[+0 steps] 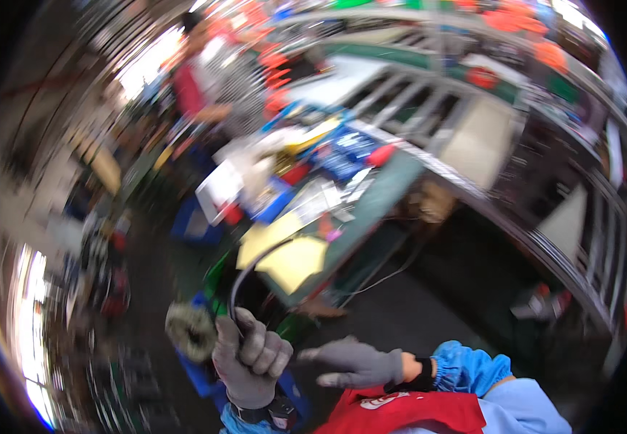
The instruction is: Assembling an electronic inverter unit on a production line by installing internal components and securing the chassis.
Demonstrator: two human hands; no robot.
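Note:
My left hand (252, 360), in a grey work glove, is closed around a thin, dark, bendy strip (240, 281). The strip curves up from the fist and over to the right, in front of yellow sheets (292, 260) on the workbench; whether it is a hose or a cable I cannot tell. To the right of that fist, my right hand (357, 363), also gloved in grey, is held with its fingers stretched out and nothing in it. A greenish-grey ring-shaped roll (190, 331) is just left of my left hand.
Ahead is a green-topped workbench (393, 181) with blue bins (274, 202), papers and small parts. A metal roller conveyor (415, 108) runs along the right. Another person (216, 79) stands at the far left of the bench. Blue crates are low near my left hand. The picture is motion-blurred.

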